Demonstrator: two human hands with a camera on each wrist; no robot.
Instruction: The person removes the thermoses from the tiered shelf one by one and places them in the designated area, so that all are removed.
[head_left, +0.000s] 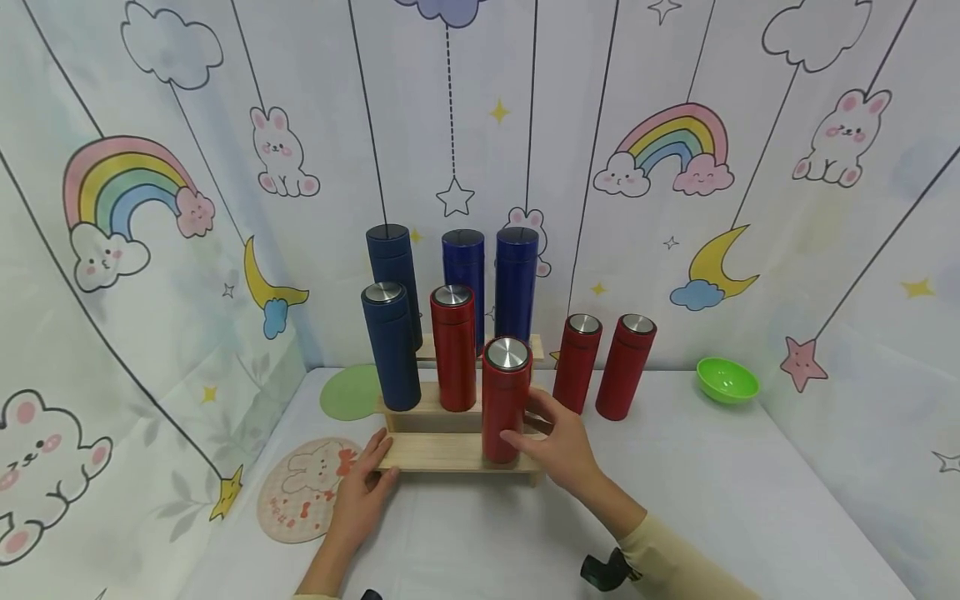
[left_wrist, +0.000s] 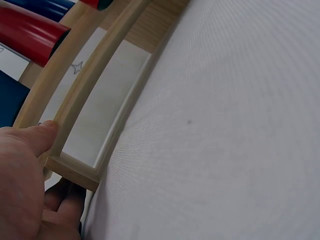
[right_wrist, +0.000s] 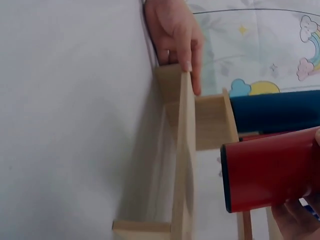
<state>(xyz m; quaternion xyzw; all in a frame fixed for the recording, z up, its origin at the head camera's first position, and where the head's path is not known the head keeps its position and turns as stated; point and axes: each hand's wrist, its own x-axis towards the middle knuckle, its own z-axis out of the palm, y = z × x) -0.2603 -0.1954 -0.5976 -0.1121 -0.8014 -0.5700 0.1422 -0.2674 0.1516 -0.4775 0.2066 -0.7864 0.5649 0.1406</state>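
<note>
My right hand (head_left: 562, 442) holds a red thermos bottle (head_left: 504, 408) with a silver lid, fingers and thumb around its sides. In the right wrist view a gap shows between that bottle's dark base and the lowest step of the wooden tiered rack (head_left: 442, 452). My left hand (head_left: 362, 492) grips the left end of that step, thumb on the board and fingers at its end. On the middle step stand a dark blue bottle (head_left: 392, 350) and another red bottle (head_left: 454, 354). Three blue bottles (head_left: 516, 283) stand on the top step.
Two red bottles (head_left: 576, 367) stand on the white table to the rack's right. A green bowl (head_left: 727, 382) sits at the back right. To the left lie a round rabbit mat (head_left: 303, 492) and a green disc (head_left: 349, 392). A patterned curtain (head_left: 480, 108) hangs behind.
</note>
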